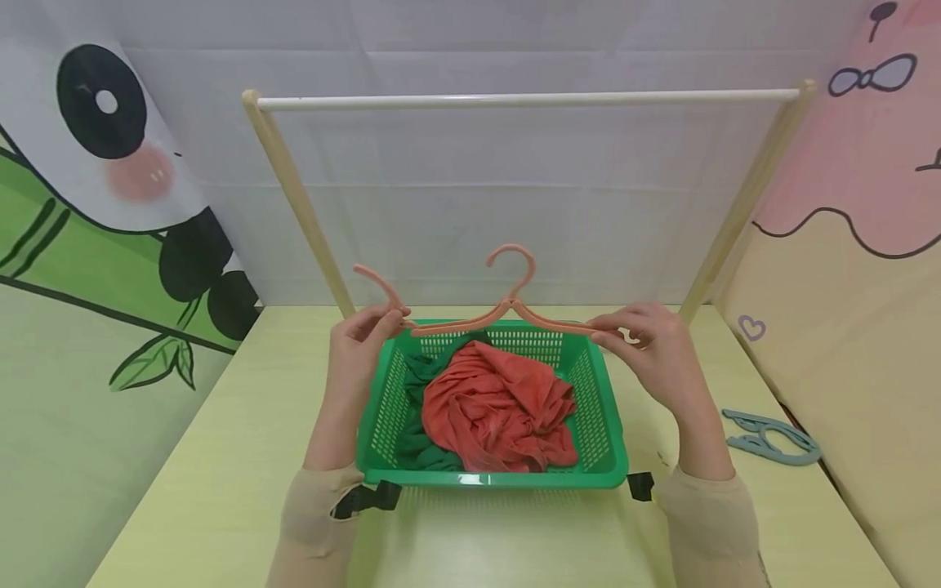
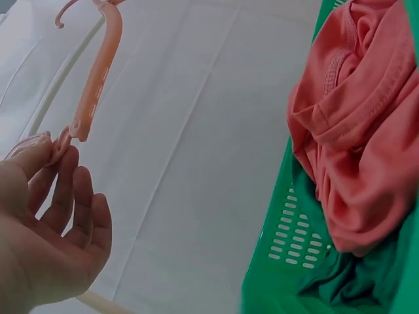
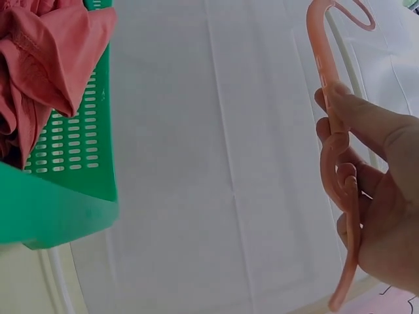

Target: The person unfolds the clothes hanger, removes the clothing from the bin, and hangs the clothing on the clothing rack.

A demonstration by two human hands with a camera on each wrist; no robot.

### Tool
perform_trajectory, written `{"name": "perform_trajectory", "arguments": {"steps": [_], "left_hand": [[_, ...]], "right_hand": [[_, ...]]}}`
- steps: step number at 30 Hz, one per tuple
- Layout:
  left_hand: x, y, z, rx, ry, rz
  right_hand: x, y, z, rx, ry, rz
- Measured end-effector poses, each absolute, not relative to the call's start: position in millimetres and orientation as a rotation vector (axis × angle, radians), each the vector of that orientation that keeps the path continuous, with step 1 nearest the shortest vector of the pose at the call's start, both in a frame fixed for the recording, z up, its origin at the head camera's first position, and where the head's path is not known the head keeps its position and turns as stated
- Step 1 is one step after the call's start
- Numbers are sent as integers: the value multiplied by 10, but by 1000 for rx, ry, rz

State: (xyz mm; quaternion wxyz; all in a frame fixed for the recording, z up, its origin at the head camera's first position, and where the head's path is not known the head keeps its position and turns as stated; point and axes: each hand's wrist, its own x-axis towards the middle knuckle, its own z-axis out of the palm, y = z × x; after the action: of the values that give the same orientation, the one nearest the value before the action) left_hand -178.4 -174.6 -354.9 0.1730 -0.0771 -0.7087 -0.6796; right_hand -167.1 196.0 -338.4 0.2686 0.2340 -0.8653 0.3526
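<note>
A pinkish-orange folding hanger (image 1: 470,322) is held up level above the back of a green basket (image 1: 492,480), its hook pointing upward. My left hand (image 1: 360,347) pinches the hinged end piece on the left, which angles upward in the head view. On the other side my right hand (image 1: 650,347) grips the right arm of the hanger; the right wrist view shows the fingers behind the hanger's jointed end (image 3: 337,163) and the thumb on its front. Inside the basket lie a crumpled red cloth (image 1: 500,408) and a dark green cloth (image 1: 419,441) partly beneath it.
Behind the basket stands a rack with a white bar (image 1: 529,100) and wooden posts (image 1: 301,196). A folded blue-grey hanger (image 1: 772,437) lies at the table's right side. Printed cloth walls close in the left, right and back of the table (image 1: 220,457).
</note>
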Motion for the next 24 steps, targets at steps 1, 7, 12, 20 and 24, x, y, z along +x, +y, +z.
{"name": "perform_trajectory", "arguments": {"steps": [1, 7, 12, 20, 24], "left_hand": [[-1780, -1762, -3534, -216, -2044, -1905], [-1710, -1854, -3344, -216, -2143, -1650], [-1586, -1915, -3125, -247, -2188, -1345], [-1608, -1937, -2927, -457, -2211, -966], [-1665, -1892, -2885, -636, -2255, -853]], "right_hand": [[-1671, 1959, -3380, 637, -2335, 948], [-1666, 1971, -3372, 635, -2350, 937], [-1685, 1979, -3397, 646, -2356, 869], [-1699, 1963, -3427, 679, -2336, 809], [-1693, 1950, -3447, 697, -2328, 791]]}}
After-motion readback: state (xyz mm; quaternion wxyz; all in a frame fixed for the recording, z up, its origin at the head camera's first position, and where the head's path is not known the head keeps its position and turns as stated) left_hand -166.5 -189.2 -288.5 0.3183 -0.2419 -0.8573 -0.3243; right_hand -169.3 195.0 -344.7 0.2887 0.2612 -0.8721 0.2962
